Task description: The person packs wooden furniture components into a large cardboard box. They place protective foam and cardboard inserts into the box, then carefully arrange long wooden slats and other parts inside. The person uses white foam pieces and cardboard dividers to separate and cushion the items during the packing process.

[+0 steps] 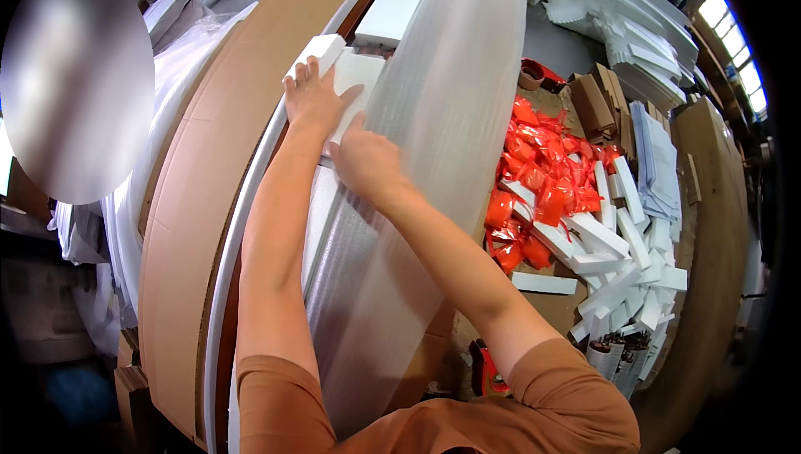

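My left hand (315, 103) lies across a small white foam block (321, 52) with its fingers spread and its thumb stretched to the right. Beneath both hands is a flat white foam piece (360, 73), set in a long, narrow packing space. At its lower end is my right hand (367, 158), fingers curled in; a slight blur and the hand itself hide what is between them. Translucent foam wrap (450, 95) drapes along the right side, close to my right hand. A longer white foam slab (400, 3) lies farther up.
Tall cardboard (188, 170) curves along the left. To the right, red plastic-wrapped packets (542, 153) are heaped beside many loose white foam strips (613, 279). Pale folded sheets (655, 162) and brown cardboard pieces (594, 103) stand behind them. Stacked white foam (638, 37) fills the far right.
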A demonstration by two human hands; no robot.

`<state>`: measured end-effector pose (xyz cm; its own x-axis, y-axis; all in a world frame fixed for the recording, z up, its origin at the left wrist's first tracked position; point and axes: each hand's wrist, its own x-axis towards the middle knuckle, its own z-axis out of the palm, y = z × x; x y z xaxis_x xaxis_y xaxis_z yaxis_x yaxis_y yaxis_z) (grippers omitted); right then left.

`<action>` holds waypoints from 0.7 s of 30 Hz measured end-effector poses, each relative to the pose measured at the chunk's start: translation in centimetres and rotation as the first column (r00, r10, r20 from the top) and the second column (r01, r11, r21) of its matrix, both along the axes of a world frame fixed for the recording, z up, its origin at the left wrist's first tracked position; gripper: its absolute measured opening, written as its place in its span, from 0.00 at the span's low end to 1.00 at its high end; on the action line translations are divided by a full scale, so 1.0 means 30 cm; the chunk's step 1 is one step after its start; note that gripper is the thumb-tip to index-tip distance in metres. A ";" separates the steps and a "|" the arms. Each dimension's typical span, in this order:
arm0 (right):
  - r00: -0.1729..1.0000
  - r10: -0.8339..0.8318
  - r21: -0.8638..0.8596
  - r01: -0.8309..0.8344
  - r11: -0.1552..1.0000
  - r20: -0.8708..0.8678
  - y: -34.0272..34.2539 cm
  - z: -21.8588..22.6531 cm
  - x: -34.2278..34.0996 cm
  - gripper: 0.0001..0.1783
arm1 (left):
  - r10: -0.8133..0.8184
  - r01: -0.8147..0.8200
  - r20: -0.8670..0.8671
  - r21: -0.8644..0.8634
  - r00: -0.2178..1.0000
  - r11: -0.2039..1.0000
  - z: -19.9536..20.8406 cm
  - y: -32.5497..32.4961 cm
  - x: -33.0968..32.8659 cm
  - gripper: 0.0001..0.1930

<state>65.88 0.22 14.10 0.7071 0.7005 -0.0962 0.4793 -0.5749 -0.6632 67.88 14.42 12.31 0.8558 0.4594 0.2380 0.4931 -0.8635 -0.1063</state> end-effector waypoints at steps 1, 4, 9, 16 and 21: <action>1.000 -0.009 0.008 0.009 1.000 -0.027 -0.008 0.025 0.007 0.38 | -0.017 0.016 0.053 0.024 0.998 1.000 -0.016 -0.006 0.010 0.36; 0.996 0.025 0.170 -0.010 0.985 -0.090 -0.096 0.008 -0.016 0.36 | -0.086 0.017 0.190 0.341 0.978 0.940 -0.075 0.027 0.018 0.37; 0.991 0.135 0.442 -0.132 0.887 0.026 -0.643 -0.051 -0.224 0.26 | -0.037 -0.059 0.180 0.504 0.983 0.862 -0.077 0.070 -0.016 0.32; 0.893 -0.450 0.082 0.448 0.890 0.012 -1.604 -0.246 -0.458 0.14 | -0.427 0.138 0.484 0.523 0.763 0.841 0.114 0.093 -0.078 0.26; 0.806 -0.588 -0.072 0.591 0.803 0.062 -1.880 -0.201 -0.573 0.07 | -0.309 0.127 0.398 0.422 0.864 0.898 0.268 -0.216 -0.411 0.25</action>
